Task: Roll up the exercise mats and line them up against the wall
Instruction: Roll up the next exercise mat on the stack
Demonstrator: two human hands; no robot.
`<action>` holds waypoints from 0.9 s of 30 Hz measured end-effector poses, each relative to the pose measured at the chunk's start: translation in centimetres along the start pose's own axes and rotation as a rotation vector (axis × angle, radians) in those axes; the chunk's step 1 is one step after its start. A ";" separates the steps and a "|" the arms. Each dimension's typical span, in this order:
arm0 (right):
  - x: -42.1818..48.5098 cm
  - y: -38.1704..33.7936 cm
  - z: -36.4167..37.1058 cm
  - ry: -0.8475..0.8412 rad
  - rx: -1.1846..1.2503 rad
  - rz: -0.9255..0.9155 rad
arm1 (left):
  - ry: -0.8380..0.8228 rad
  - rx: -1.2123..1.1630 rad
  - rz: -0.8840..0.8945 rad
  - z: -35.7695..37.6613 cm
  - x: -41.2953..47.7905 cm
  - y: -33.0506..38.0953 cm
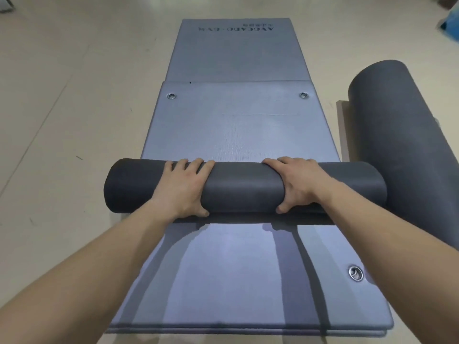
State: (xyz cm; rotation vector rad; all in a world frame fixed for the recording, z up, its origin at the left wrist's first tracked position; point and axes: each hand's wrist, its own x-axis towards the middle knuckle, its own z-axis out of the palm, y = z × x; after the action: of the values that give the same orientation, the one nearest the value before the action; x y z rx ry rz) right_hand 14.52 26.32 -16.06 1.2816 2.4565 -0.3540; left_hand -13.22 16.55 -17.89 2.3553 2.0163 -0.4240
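Together, the left hand (183,188) and right hand (299,184) grip the dark rolled mat (243,192), fingers draped over its top and thumbs tucked against its near side. The roll lies crosswise on flat blue-grey mats (231,125) with metal eyelets (355,273), laid lengthwise on the beige floor (62,108). A second dark roll (397,135) lies to the right, close by the held roll's right end.
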 end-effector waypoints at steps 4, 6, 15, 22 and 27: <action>0.0 -0.5 -1.9 -0.184 0.119 -0.008 | -0.109 -0.090 0.033 -2.9 0.7 -0.6; -1.9 -1.2 -1.9 -0.270 0.152 -0.033 | -0.186 -0.069 0.066 -3.3 -1.6 -0.2; -6.5 -5.2 2.5 0.073 -0.082 0.039 | -0.424 -0.325 0.022 -4.4 -1.7 -1.5; -1.6 -3.1 -1.1 -0.013 0.001 0.022 | 0.129 -0.037 -0.033 0.9 -3.6 0.7; -2.8 -4.7 3.6 0.214 -0.181 0.080 | -0.085 -0.087 0.032 -1.8 1.1 -1.9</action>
State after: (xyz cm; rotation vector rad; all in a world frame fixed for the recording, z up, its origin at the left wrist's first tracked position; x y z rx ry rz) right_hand 12.77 20.23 -17.84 1.3974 2.5314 0.0279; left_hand -14.52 18.25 -16.04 2.2756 1.9170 -0.4188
